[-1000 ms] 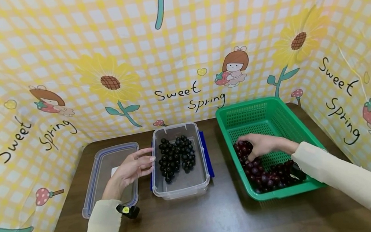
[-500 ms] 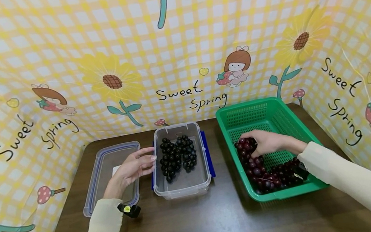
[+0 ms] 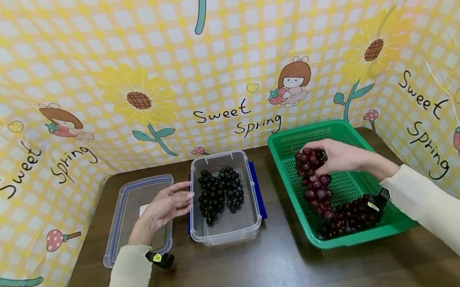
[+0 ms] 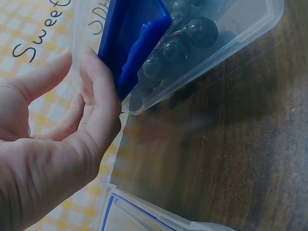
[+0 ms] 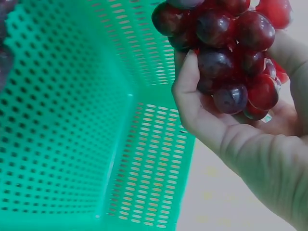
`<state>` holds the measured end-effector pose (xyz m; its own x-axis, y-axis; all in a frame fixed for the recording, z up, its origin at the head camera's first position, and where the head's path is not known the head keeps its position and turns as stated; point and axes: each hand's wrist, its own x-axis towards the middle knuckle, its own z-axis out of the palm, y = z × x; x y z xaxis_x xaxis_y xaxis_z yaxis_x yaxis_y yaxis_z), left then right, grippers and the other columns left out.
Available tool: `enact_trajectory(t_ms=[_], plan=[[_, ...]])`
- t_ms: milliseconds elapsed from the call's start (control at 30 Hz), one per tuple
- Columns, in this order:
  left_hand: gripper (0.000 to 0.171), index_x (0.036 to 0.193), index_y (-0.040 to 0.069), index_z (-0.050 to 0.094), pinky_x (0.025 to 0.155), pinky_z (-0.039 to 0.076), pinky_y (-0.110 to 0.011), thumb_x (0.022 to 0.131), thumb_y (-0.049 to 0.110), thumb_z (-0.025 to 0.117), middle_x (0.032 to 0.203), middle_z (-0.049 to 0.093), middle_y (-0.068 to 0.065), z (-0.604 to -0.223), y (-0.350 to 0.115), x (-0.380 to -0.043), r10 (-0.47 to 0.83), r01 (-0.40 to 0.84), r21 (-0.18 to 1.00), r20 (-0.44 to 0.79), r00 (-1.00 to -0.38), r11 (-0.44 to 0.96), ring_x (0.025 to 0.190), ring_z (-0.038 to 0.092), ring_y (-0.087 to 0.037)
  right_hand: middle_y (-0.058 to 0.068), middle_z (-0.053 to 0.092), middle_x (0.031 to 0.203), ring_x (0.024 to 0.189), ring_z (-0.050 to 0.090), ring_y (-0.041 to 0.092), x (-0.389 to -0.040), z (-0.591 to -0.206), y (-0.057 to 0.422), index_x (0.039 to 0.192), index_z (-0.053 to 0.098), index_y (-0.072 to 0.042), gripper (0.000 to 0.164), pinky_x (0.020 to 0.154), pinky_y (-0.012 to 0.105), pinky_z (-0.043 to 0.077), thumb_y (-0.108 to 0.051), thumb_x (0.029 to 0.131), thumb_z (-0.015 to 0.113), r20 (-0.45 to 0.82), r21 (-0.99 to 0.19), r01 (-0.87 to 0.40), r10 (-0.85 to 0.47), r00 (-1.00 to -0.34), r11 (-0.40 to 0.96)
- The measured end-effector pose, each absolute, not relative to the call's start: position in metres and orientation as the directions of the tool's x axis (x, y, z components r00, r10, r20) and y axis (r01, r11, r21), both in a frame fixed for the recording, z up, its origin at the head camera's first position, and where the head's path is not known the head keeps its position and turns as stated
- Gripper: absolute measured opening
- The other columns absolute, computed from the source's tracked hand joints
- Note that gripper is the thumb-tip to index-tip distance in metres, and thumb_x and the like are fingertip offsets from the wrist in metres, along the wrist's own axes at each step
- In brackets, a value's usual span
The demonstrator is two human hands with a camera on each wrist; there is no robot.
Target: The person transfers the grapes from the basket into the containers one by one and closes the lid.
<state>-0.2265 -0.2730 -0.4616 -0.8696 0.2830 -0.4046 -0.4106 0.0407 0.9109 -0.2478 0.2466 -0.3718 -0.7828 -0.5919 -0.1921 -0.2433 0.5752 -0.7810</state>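
My right hand grips the upper end of a bunch of dark red grapes over the left part of a green perforated basket. In the right wrist view, fingers and thumb curl round the grapes, and the bunch's lower part trails down in the head view. Another dark red bunch lies along the basket's front. My left hand rests its fingertips at the left rim of a clear plastic box, next to its blue latch. Two clusters of black grapes lie inside that box.
A clear lid with a blue seal lies on the brown wooden table, partly under my left hand. A second blue latch hangs at the box's right side. Yellow checked cloth stands round the table's back and sides.
My right hand has risen and moved back and right, drawing the red bunch up from the basket floor so it hangs stretched out. The left hand stays at the box rim.
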Motion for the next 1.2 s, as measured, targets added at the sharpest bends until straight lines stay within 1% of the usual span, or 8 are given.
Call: enact_trajectory(t_ms=[67,200,300,467,633,800,967,1200], plan=[[0.066,0.162,0.008,0.036,0.083,0.062,-0.025,0.104,0.011,0.067,0.105,0.067,0.003,-0.461,-0.273,-0.226,0.287,-0.408,0.912,-0.402,-0.870,0.042,0.087,0.068,-0.009,0.025,0.048,0.158,0.064,0.056,0.010,-0.249,-0.366,0.247,0.153,0.050,-0.004,0.074,0.062,0.028,0.053,-0.002,0.086,0.081,-0.171,-0.776,-0.256,-0.583,-0.795,0.577],[0.066,0.162,0.008,0.035,0.082,0.062,-0.026,0.104,0.012,0.066,0.105,0.066,0.003,-0.461,-0.273,-0.226,0.293,-0.401,0.915,-0.396,-0.870,0.048,0.088,0.068,-0.009,0.028,0.037,0.165,0.058,0.053,0.012,-0.250,-0.356,0.247,0.158,0.041,0.000,0.081,0.060,0.029,0.052,-0.002,0.088,0.080,-0.160,-0.766,-0.248,-0.549,-0.820,0.593],[0.066,0.162,0.009,0.035,0.082,0.062,-0.025,0.104,0.012,0.066,0.106,0.066,0.002,-0.461,-0.274,-0.226,0.291,-0.402,0.914,-0.398,-0.870,0.046,0.087,0.068,-0.009,0.025,0.046,0.160,0.064,0.056,0.013,-0.251,-0.352,0.243,0.156,0.045,-0.004,0.077,0.062,0.029,0.052,-0.002,0.088,0.081,-0.147,-0.767,-0.251,-0.543,-0.827,0.590],[0.068,0.163,0.007,0.033,0.082,0.062,-0.025,0.104,0.012,0.066,0.107,0.065,0.003,-0.461,-0.275,-0.226,0.299,-0.400,0.916,-0.394,-0.869,0.043,0.088,0.068,-0.009,0.014,0.068,0.136,0.085,0.064,0.014,-0.253,-0.346,0.233,0.146,0.057,-0.014,0.064,0.071,0.030,0.055,-0.004,0.088,0.081,-0.138,-0.783,-0.251,-0.552,-0.823,0.569],[0.067,0.162,0.007,0.035,0.082,0.062,-0.025,0.104,0.012,0.067,0.106,0.065,0.005,-0.461,-0.273,-0.226,0.295,-0.402,0.915,-0.393,-0.871,0.033,0.087,0.068,-0.008,0.012,0.071,0.132,0.104,0.071,0.020,-0.256,-0.340,0.223,0.146,0.057,-0.017,0.063,0.084,0.032,0.059,-0.005,0.089,0.081,-0.138,-0.806,-0.230,-0.552,-0.822,0.545],[0.067,0.162,0.007,0.036,0.082,0.062,-0.025,0.103,0.012,0.068,0.105,0.065,0.005,-0.460,-0.273,-0.226,0.294,-0.403,0.915,-0.393,-0.871,0.029,0.086,0.068,-0.008,0.015,0.063,0.146,0.122,0.067,0.026,-0.258,-0.334,0.212,0.153,0.051,-0.012,0.069,0.090,0.030,0.060,-0.004,0.090,0.079,-0.131,-0.825,-0.220,-0.555,-0.821,0.520],[0.068,0.162,0.006,0.034,0.082,0.062,-0.024,0.104,0.013,0.067,0.106,0.064,0.004,-0.459,-0.274,-0.225,0.304,-0.399,0.916,-0.390,-0.869,0.037,0.087,0.068,-0.007,0.014,0.058,0.153,0.125,0.065,0.025,-0.261,-0.328,0.196,0.157,0.047,-0.012,0.074,0.092,0.032,0.058,-0.004,0.090,0.079,-0.109,-0.822,-0.233,-0.546,-0.831,0.519],[0.069,0.163,0.005,0.032,0.082,0.062,-0.024,0.104,0.013,0.067,0.107,0.063,0.003,-0.457,-0.273,-0.224,0.307,-0.404,0.914,-0.393,-0.867,0.029,0.087,0.067,-0.007,0.013,0.045,0.164,0.103,0.066,0.020,-0.265,-0.321,0.164,0.161,0.042,-0.015,0.081,0.079,0.034,0.057,-0.007,0.090,0.080,-0.113,-0.827,-0.215,-0.528,-0.842,0.520]])
